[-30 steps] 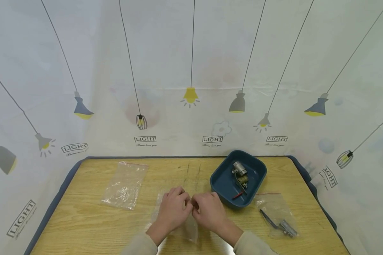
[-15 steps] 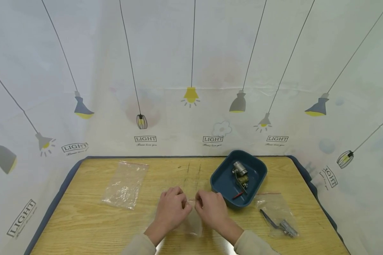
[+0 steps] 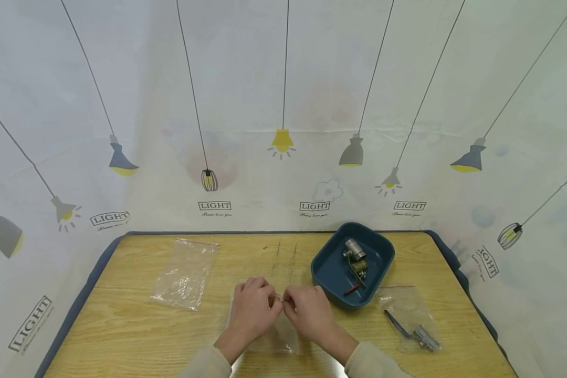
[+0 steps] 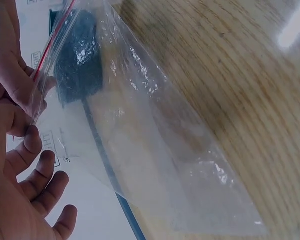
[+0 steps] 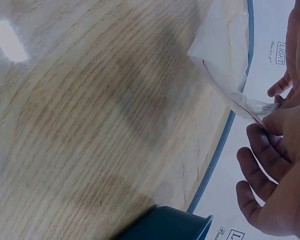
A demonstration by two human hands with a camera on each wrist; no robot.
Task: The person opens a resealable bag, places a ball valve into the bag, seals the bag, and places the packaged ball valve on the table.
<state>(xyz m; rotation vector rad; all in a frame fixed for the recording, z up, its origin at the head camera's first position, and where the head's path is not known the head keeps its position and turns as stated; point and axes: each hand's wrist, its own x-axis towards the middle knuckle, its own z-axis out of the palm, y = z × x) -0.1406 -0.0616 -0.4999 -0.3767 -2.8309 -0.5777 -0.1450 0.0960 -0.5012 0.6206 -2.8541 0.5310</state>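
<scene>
A clear zip bag (image 3: pixel 279 338) with a red line along its mouth hangs from both hands, just above the table. My left hand (image 3: pixel 254 311) pinches the bag's top edge between thumb and index finger. Close beside it, my right hand (image 3: pixel 309 313) pinches the same edge. The left wrist view shows the bag (image 4: pixel 160 145) spread wide and flat, with nothing visible in it. In the right wrist view the red-lined mouth (image 5: pixel 225 95) runs up to the fingertips. From the head view, the hands hide most of the mouth.
A dark blue bin (image 3: pixel 321 278) holding metal valve-like fittings (image 3: pixel 356 257) stands right of the hands. Nearer on the right lies a zip bag (image 3: pixel 397 302) with a metal fitting (image 3: pixel 425 338) and a dark handle. Another clear bag (image 3: pixel 185 275) lies flat at left on the wooden table (image 3: pixel 123 325).
The hands parted slightly half a second ago, and their fingertips are together again now. The bag's lower corner has shifted a little to the right. Everything else is still.
</scene>
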